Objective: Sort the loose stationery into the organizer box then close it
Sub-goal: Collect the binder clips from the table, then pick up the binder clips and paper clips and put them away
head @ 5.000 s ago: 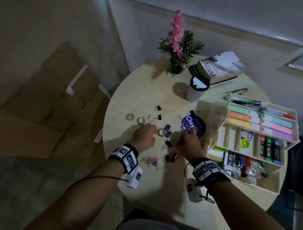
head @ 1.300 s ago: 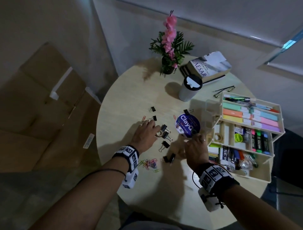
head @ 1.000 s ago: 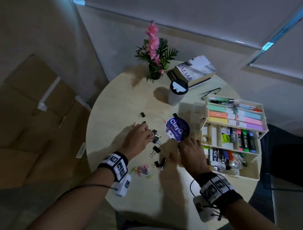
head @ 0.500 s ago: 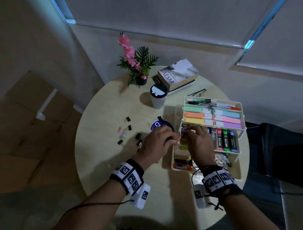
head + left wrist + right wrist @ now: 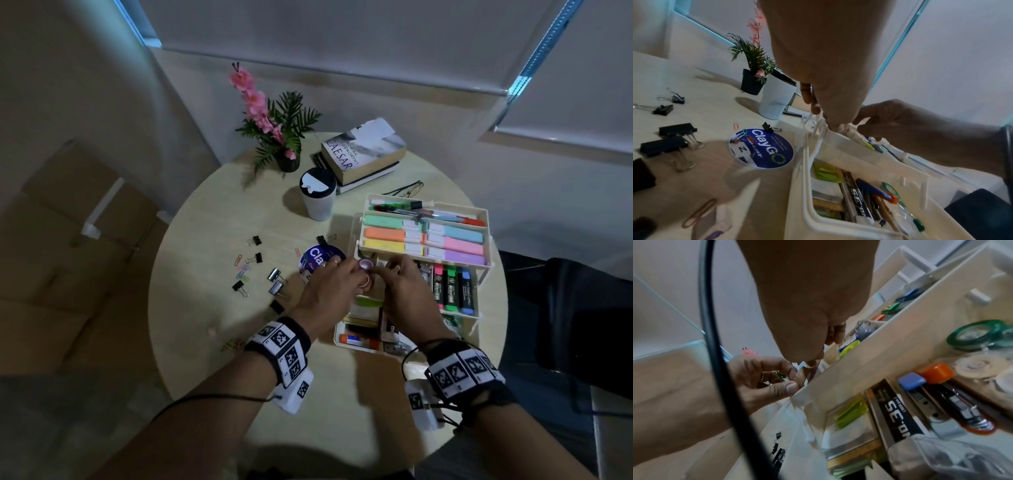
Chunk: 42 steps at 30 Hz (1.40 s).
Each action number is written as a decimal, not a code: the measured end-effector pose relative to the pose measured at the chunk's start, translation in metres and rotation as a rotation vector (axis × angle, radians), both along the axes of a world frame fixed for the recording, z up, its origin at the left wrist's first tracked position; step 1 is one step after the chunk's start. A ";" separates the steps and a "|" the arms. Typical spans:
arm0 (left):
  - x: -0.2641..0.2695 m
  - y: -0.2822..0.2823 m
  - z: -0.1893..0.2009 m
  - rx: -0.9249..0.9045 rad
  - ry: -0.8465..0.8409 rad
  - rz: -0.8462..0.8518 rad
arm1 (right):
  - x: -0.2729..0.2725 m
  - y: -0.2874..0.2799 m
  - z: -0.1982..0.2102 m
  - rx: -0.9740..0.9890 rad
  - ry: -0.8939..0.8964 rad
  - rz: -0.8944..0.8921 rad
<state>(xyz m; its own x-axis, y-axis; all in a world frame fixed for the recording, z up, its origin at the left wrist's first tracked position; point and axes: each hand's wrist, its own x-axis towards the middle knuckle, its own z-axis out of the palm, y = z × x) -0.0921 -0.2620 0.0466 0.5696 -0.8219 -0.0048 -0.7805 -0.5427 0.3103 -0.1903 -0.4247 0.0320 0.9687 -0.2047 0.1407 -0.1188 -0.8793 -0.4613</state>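
- Hands have both left the scatter on the desk and now meet over the middle tray of the organizer box, right of centre in the head view. A second ago they were still down among the clips.
- My left hand carries a small tape roll, pinched between thumb and curled fingers just above the tray's left end.
- My right hand sits beside it with its fingers bent down toward the same compartment. I cannot tell whether they hold anything.
- I no longer see the tape rolls that lay loose on the desk five seconds ago, so I judge the tape nearly sorted, with this roll about to drop in.
- Binder clips and coloured paper clips still lie loose at centre left. Sorting is unfinished and the box stays open.
- Readable writing:
  - The round blue sticker beside the box reads "ClayGo" and "clean as you go" in the left wrist view.
  - The book in the upper centre shows "CAESAR" and "ADRIAN".
  - A dark carton in the bottom tray starts "SE-".
  - Print on the dark highlighters is too small to read.
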 end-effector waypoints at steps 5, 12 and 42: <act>-0.005 -0.007 0.003 0.041 -0.048 -0.022 | -0.003 0.006 0.003 -0.044 0.033 0.059; 0.001 0.061 0.004 -0.098 0.097 0.110 | -0.003 0.016 0.006 -0.035 0.007 -0.022; 0.032 0.135 0.003 -0.420 0.514 0.045 | -0.033 0.074 0.033 0.143 -0.092 -0.473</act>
<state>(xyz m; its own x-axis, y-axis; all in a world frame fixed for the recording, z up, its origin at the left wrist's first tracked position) -0.0600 -0.1270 0.0491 0.6137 -0.7889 0.0306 -0.4561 -0.3226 0.8294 -0.2237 -0.3507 0.0648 0.7501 -0.6419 0.1594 -0.4424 -0.6661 -0.6004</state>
